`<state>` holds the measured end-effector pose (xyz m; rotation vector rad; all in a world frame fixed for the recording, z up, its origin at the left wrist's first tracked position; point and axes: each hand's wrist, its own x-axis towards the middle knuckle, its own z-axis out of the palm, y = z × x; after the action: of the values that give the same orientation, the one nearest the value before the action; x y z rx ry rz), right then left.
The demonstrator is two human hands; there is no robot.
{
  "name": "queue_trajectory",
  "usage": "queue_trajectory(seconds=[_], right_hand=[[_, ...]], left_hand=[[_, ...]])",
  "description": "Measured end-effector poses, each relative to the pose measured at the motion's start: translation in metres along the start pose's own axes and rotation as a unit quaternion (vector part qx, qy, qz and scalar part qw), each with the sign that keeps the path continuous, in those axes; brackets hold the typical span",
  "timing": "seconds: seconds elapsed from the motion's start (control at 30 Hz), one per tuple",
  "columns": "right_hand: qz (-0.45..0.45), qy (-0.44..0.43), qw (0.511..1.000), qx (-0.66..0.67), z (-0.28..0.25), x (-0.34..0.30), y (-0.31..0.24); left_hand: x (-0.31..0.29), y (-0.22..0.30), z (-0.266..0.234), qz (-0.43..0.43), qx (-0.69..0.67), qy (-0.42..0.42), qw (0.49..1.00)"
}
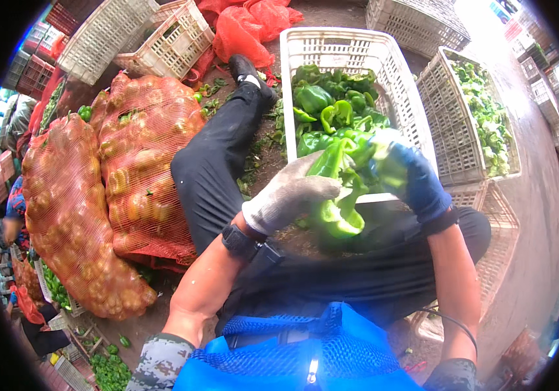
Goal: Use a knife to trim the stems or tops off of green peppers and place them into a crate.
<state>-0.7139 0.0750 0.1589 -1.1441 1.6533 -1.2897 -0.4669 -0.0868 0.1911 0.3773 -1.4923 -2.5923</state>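
My left hand (292,195), in a pale grey glove, is closed around a torn-open green bell pepper (341,221) whose pale inner wall shows. My right hand (419,186), in a blue glove, is just right of that pepper, over the near edge of the white plastic crate (413,107). Motion smears its fingers, and I cannot make out whether the pale green blur there is something held. Inside the crate lie several green peppers (314,99), some whole and some broken open.
Bulging red mesh sacks (143,169) lie left of my bent leg. Another crate (452,124) with green leafy pieces stands at the right. More pale crates (172,39) and loose red netting (250,29) are at the back. Green scraps litter the floor. A person (15,208) is at the far left.
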Motion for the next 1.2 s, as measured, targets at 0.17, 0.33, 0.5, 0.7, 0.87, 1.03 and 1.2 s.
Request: queue_trajectory(seconds=[0.17, 0.33, 0.5, 0.7, 0.87, 1.03, 1.2], right_hand=[[0.136, -0.065, 0.866, 0.476, -0.017, 0.009, -0.009], [0.138, 0.128, 0.922, 0.339, 0.007, 0.000, -0.038], [0.140, 0.146, 0.926, 0.317, 0.028, 0.000, -0.031], [0.162, 0.160, 0.953, 0.198, 0.050, -0.001, -0.035], [0.193, 0.155, 0.953, 0.177, 0.053, 0.001, -0.045], [0.155, 0.185, 0.939, 0.245, 0.060, -0.010, -0.068], [0.190, 0.181, 0.955, 0.141, 0.061, -0.016, -0.074]], left_hand=[[0.024, 0.004, 0.006, 0.108, 0.453, 0.203, 0.861], [0.039, 0.000, 0.006, 0.260, 0.664, 0.243, 0.657], [0.041, -0.012, 0.038, 0.006, 0.114, 0.082, 0.990], [0.044, -0.031, 0.038, 0.005, 0.101, 0.153, 0.983], [0.049, -0.049, 0.031, 0.025, 0.178, 0.256, 0.950], [0.039, -0.045, 0.039, 0.244, 0.469, 0.311, 0.790], [0.034, -0.045, 0.037, 0.338, 0.518, 0.275, 0.736]])
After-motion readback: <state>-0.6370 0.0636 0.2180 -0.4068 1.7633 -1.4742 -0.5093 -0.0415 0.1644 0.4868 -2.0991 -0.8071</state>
